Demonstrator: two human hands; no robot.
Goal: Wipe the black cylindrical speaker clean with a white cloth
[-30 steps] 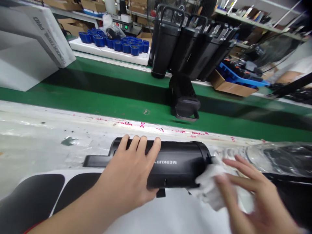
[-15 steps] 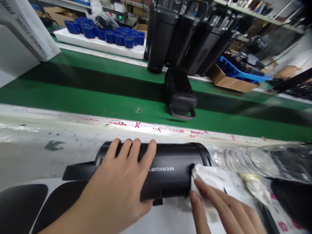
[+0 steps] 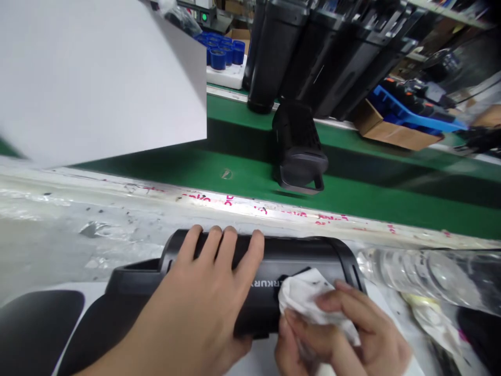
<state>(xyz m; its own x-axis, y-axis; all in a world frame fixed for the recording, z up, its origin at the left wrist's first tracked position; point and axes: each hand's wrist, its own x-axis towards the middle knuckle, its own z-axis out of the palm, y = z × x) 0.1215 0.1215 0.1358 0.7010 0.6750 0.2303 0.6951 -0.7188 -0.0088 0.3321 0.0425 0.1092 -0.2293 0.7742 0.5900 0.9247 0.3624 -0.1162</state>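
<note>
A black cylindrical housing (image 3: pixel 309 250) with pale lettering and a handle (image 3: pixel 131 277) at its left end lies on its side in front of me. My left hand (image 3: pixel 211 292) is wrapped over its left half, fingers on the top and thumb low at the front. On its right half, a crumpled white cloth (image 3: pixel 309 292) partly covers the lettering. My right hand (image 3: pixel 340 329) pinches this cloth and presses it against the housing. Under the housing is a white sheet with dark rounded shapes (image 3: pixel 35 329).
Beyond the bench edge runs a green conveyor belt (image 3: pixel 242 156) carrying a large white box (image 3: pixel 105 83) and another black housing (image 3: pixel 299 151). Tall black housings (image 3: pixel 277 52), blue cups (image 3: pixel 218 58) and a blue tray (image 3: pixel 418 112) stand behind. Clear plastic discs (image 3: pixel 426 271) lie at right.
My right hand and the cloth have moved left onto the lettering. The white box has come further right along the belt, hiding many blue cups. My left hand keeps its hold.
</note>
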